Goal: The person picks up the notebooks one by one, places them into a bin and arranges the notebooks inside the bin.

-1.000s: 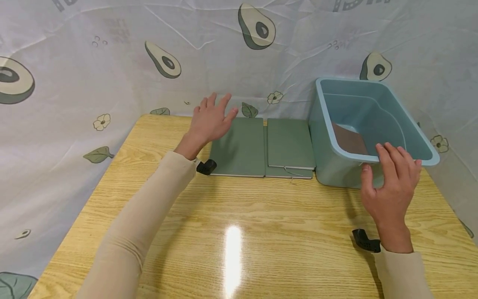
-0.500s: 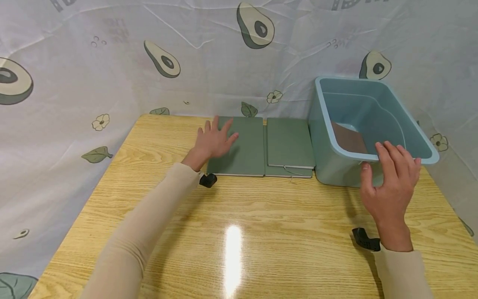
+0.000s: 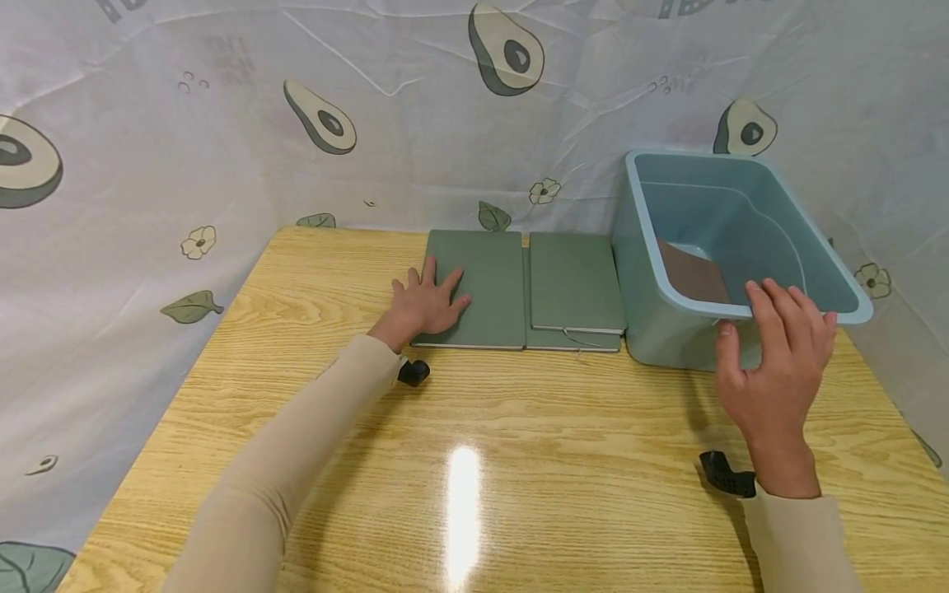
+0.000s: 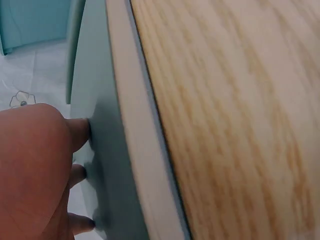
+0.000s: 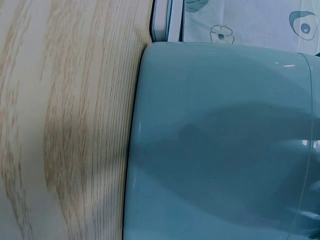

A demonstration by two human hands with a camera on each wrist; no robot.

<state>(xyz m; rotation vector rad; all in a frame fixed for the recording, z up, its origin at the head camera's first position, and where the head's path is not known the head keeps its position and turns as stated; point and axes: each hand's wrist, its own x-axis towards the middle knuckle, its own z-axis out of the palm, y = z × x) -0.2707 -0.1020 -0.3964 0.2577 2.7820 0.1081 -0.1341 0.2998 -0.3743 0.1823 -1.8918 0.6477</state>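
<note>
My left hand (image 3: 426,306) lies with spread fingers on a green hardcover notebook (image 3: 489,288) at the back of the table. In the left wrist view, the fingertips (image 4: 82,131) touch the notebook's cover (image 4: 107,150), its pale page edge turned toward the wood. My right hand (image 3: 774,371) holds the front rim of a blue plastic bin (image 3: 667,329), fingers over the rim and thumb on the outside. The right wrist view shows the bin's outer wall (image 5: 215,140), but hardly any of the hand. A brown flat item (image 3: 693,272) stands inside the bin.
Between the left notebook and the bin, a smaller green notebook (image 3: 577,282) lies on another green one (image 3: 574,340), with a thin cord at its front edge. A patterned cloth (image 3: 415,115) hangs behind the wooden table (image 3: 563,461).
My left hand has come down and toward me, from above the left notebook onto its cover. The right hand stays on the bin's rim.
</note>
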